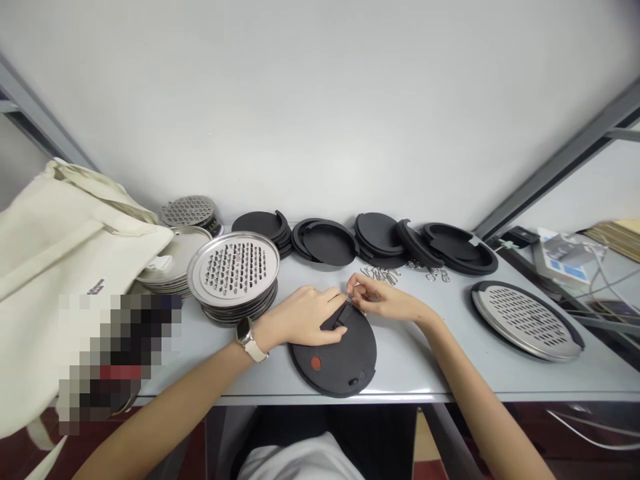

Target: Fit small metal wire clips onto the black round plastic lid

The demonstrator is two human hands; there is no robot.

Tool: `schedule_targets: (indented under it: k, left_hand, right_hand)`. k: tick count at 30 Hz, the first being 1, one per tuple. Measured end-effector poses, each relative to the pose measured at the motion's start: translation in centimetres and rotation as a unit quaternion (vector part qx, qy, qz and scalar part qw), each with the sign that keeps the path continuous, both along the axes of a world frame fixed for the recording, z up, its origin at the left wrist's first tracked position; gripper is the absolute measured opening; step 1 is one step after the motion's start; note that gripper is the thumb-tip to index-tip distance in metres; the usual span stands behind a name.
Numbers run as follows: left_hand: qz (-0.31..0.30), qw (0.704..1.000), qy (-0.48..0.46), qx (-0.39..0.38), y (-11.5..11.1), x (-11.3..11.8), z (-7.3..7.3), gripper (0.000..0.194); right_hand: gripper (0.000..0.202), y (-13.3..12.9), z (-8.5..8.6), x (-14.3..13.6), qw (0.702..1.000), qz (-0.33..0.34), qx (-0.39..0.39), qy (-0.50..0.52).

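A round black disc point(345, 360) with a small red-orange dot lies on the table near its front edge. My left hand point(306, 317), wearing a watch at the wrist, rests on the disc's upper left part, fingers curled over its far edge by a black tab. At that same edge my right hand point(375, 297) is pinched around a small metal piece, mostly hidden by the fingertips. Beyond my right hand lie several small metal clips point(383, 275) in a loose pile.
Stacked metal grater plates point(235, 270) stand at left, beside a cream bag point(65, 253). Black round lids point(330, 243) line the wall side. A grater in a black rim point(527, 320) lies at right, near a blue-white box point(563, 260).
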State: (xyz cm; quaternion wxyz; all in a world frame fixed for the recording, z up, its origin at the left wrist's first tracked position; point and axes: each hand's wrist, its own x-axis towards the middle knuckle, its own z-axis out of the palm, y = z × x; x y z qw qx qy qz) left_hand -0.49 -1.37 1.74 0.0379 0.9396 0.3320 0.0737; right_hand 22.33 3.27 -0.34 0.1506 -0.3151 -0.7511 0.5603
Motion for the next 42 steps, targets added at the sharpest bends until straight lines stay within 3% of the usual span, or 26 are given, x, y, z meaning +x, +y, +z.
schedule_targets:
  k: [9,13,21,29,34,42]
  left_hand:
    - [0.090,0.996,-0.001,0.022,-2.0,1.8,0.1,0.029]
    - [0.095,0.995,-0.007,0.016,-2.0,1.9,-0.4,0.021]
    - [0.058,0.998,-0.033,-0.015,-1.0,1.3,-0.9,0.019]
    - [-0.072,0.991,-0.054,-0.095,-0.1,0.2,-0.1,0.025]
    - [-0.088,0.990,-0.051,-0.096,0.1,0.1,-0.3,0.025]
    - [-0.066,0.998,-0.008,-0.016,0.5,-0.1,0.1,0.010]
  right_hand:
    - [0.017,0.0,0.0,0.5,1.000,-0.002,-0.019,0.015]
    - [0.021,0.1,0.2,0.6,1.000,-0.004,-0.017,0.001]
    - [0.023,-0.1,0.8,0.6,1.000,-0.006,-0.012,-0.001]
    - [0.025,-0.5,1.2,0.2,0.996,0.017,-0.083,0.019]
    - [0.029,-1.0,1.7,-0.2,0.989,0.049,-0.141,0.012]
    - [0.030,-0.9,1.2,-0.3,0.991,0.026,-0.128,0.012]
